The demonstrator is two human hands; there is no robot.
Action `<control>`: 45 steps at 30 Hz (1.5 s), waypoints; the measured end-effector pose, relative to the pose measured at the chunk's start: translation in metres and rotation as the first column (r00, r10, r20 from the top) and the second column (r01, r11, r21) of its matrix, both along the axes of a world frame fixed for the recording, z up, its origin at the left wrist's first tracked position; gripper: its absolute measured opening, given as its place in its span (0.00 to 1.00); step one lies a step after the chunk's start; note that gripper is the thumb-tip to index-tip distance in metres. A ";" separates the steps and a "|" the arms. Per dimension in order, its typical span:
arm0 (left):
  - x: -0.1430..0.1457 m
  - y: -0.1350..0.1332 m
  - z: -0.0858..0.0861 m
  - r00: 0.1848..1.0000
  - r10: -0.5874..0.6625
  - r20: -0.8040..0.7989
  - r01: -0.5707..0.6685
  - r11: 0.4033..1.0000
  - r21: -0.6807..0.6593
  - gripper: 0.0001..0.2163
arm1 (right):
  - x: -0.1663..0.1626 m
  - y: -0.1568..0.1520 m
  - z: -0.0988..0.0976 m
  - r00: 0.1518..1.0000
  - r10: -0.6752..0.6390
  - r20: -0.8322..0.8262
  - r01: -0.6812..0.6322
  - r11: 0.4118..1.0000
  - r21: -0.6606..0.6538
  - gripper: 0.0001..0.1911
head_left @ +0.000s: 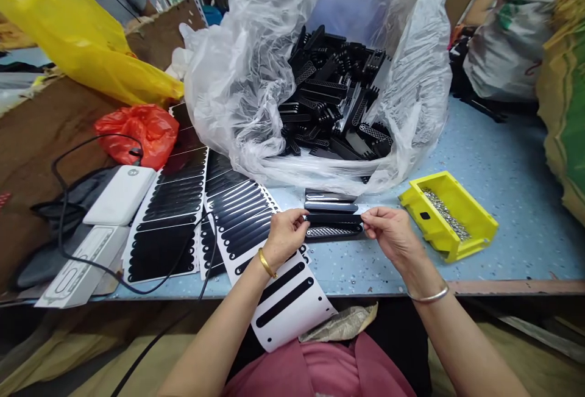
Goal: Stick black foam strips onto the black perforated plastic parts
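Note:
Between my two hands a narrow black adhesive strip (333,218) is stretched level above the table. My left hand (287,235) pinches its left end, and the fingers of my right hand (388,229) are closed on its right end. Just below the strip lies a black plastic piece (333,233) with a silvery cross-hatched face. More dark, glossy pieces (331,197) lie right behind it. A white backing sheet (292,318) with black strips lies beside my left forearm and hangs over the table's front edge.
A large clear plastic bag (256,61) holds many black plastic parts (329,89). A yellow bin (478,226) with small metal pieces stands at right. Strip sheets (164,238), a white power bank (119,194), a white box (82,269), a red bag (139,132) and a black cable (98,267) occupy the left.

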State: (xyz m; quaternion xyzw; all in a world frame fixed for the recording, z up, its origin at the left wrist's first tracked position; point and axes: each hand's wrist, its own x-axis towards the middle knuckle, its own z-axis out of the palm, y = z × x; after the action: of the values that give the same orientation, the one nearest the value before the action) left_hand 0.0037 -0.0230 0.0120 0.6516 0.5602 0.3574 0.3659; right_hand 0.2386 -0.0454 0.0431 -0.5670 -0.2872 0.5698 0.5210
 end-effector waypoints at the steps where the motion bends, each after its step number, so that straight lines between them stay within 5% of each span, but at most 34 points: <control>1: 0.000 0.000 0.000 1.000 -0.003 -0.002 0.003 1.000 0.000 0.09 | 0.000 0.000 0.000 1.000 0.002 0.004 -0.002 1.000 -0.001 0.13; 29: -0.003 0.002 -0.005 0.994 -0.025 0.106 0.029 0.999 -0.035 0.10 | -0.005 0.000 -0.011 0.997 -0.033 0.073 0.032 0.999 0.013 0.12; 45: 0.000 0.003 -0.002 0.999 -0.012 0.041 0.013 0.999 -0.033 0.08 | -0.003 0.000 -0.008 0.998 -0.026 0.061 0.021 0.997 0.071 0.13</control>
State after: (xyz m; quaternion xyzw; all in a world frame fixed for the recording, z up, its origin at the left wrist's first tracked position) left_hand 0.0037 -0.0200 0.0104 0.6416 0.5544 0.3590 0.3901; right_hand 0.2352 -0.0454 0.0347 -0.5692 -0.3164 0.5352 0.5381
